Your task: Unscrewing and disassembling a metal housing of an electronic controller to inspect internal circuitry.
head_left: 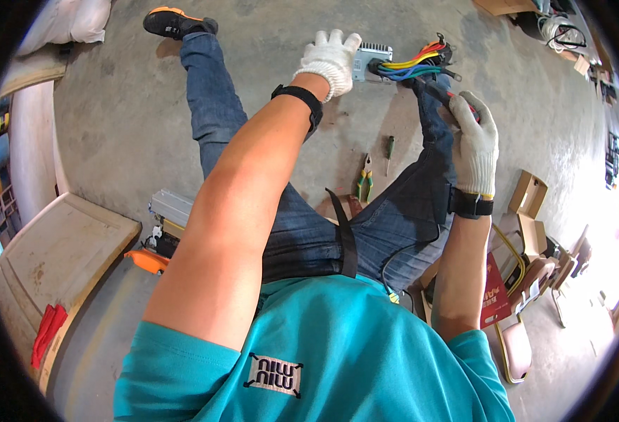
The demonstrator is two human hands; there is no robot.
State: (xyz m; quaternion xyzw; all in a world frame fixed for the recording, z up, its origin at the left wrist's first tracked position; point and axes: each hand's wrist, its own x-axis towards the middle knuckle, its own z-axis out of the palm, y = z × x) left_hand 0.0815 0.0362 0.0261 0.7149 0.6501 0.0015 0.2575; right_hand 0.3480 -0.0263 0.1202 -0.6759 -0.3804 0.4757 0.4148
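My left hand point(329, 62), in a white knit glove, holds the left end of a grey finned metal box point(374, 62) on the floor ahead, its fingers bent over the edge. A bundle of red, yellow, blue and green cables point(415, 65) runs from the box's right side. To the right, my gloved right hand point(475, 137) is closed around a red-and-black tool point(453, 98) that points toward the cables; its exact kind is partly hidden by the fingers. Between my legs lie green-and-yellow-handled pliers point(364, 178) and a small screwdriver point(390, 153).
My jean-clad legs point(214, 105) stretch out on either side. An orange-and-grey device point(156, 243) and a wooden panel point(77, 246) are at left. Open cardboard boxes point(531, 204), a red package point(494, 292) and a chair-like frame point(517, 344) sit at right.
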